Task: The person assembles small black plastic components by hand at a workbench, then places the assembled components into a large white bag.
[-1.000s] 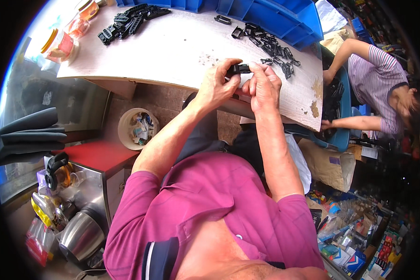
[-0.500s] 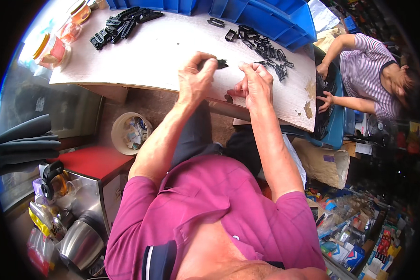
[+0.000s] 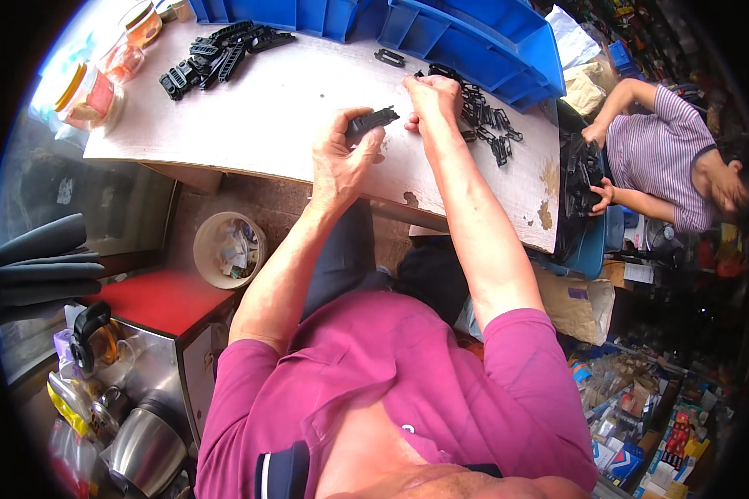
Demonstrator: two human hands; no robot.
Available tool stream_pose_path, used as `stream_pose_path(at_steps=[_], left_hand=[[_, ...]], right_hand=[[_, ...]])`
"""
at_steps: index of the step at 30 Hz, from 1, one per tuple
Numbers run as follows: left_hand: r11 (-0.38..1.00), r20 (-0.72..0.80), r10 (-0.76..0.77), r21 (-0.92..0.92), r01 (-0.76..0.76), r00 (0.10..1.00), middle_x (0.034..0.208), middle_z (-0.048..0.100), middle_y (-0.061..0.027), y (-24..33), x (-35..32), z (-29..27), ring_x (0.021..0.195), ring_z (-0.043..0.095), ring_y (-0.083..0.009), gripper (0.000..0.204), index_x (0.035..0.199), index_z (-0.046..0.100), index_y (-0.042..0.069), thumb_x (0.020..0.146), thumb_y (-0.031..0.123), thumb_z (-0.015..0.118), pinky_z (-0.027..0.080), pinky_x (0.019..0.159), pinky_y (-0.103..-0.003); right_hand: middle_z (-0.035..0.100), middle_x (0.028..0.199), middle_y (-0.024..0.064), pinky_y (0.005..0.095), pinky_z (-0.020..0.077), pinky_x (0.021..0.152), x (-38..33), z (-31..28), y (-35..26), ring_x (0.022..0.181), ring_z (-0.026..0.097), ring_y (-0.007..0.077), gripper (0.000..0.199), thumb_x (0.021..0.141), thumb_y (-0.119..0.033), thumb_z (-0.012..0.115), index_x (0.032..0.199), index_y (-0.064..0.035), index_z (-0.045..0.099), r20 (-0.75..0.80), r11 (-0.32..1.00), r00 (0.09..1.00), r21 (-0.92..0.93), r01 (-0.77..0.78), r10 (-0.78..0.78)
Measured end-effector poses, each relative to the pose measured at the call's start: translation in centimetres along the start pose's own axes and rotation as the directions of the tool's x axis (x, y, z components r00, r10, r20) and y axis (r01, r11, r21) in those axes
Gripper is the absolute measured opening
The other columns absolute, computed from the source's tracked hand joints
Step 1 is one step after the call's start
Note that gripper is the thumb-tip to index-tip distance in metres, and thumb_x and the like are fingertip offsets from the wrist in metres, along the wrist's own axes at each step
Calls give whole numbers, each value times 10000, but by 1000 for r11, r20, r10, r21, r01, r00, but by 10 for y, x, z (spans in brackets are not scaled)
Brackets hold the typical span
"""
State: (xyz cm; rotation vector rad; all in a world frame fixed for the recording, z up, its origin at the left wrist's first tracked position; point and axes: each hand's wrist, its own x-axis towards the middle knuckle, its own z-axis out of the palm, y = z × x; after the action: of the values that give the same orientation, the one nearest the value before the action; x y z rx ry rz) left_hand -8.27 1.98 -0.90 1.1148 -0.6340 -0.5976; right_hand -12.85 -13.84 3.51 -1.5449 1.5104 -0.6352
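Observation:
My left hand [image 3: 339,163] is closed around a slim black plastic part [image 3: 373,121], which sticks out past the fingertips over the table's front half. Further right and farther away, my right hand [image 3: 434,101] is at the near left side of a loose heap of small black plastic frames [image 3: 498,125]. Its thumb and fingers are drawn together, and whatever they may grip is too small to tell. One more small black frame [image 3: 389,57] lies apart, just left of that heap.
Long black plastic parts [image 3: 216,60] are piled at the table's far left, near lidded jars [image 3: 87,93]. Blue bins [image 3: 474,50] line the back edge. At right, another person [image 3: 657,150] handles black pieces in a tub. A white bucket [image 3: 229,249] stands below the table.
My right hand has moved away from the left, forward to the heap of frames. My left hand has turned, showing more of the black part. The other person's hands have shifted at the tub.

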Motion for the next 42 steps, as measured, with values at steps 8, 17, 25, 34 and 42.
stream_pose_path(at_steps=[8, 17, 25, 34, 42], left_hand=[[976, -86, -125, -192, 107, 988, 979, 645, -119, 13, 10, 1, 808, 681, -184, 349, 1208, 536, -22, 908, 101, 664, 593, 671, -274], [863, -11, -348, -395, 316, 937, 975, 649, -139, 13, 22, 9, 758, 676, -177, 333, 1195, 541, -9, 880, 34, 642, 596, 605, -271], [933, -1, -167, -323, 158, 986, 940, 649, -114, 11, 11, 8, 709, 652, -148, 288, 1138, 583, -25, 858, 4, 643, 583, 589, -250], [926, 83, -283, -237, 294, 956, 804, 632, -56, 21, 5, 0, 614, 577, -87, 275, 1117, 605, -8, 848, 30, 650, 502, 535, -222], [944, 231, -325, 129, 303, 917, 616, 571, -16, 31, 3, 4, 507, 544, -79, 262, 1049, 635, -9, 807, 88, 656, 442, 476, -220]], right_hand=[[556, 561, 88, 354, 554, 415, -9, -10, 6, 405, 554, 181, 175, 813, -143, 679, 894, 5, 636, 173, 913, 983, 391, -120, 55], [517, 540, 24, 380, 576, 450, -82, -16, 35, 409, 503, 138, 180, 842, -115, 662, 949, 12, 594, 456, 695, 864, 692, -192, -215], [479, 508, 12, 378, 568, 420, -81, -23, 38, 403, 500, 131, 194, 845, -136, 670, 935, 15, 588, 415, 729, 876, 675, -116, -244], [449, 466, -9, 295, 462, 379, -86, -48, 25, 383, 468, 125, 199, 846, -175, 703, 961, -41, 612, 363, 614, 872, 784, -96, -327], [454, 455, -36, 227, 327, 352, -77, -47, 45, 332, 372, 58, 166, 847, -181, 747, 915, -50, 672, 374, 710, 869, 703, -36, -325]])
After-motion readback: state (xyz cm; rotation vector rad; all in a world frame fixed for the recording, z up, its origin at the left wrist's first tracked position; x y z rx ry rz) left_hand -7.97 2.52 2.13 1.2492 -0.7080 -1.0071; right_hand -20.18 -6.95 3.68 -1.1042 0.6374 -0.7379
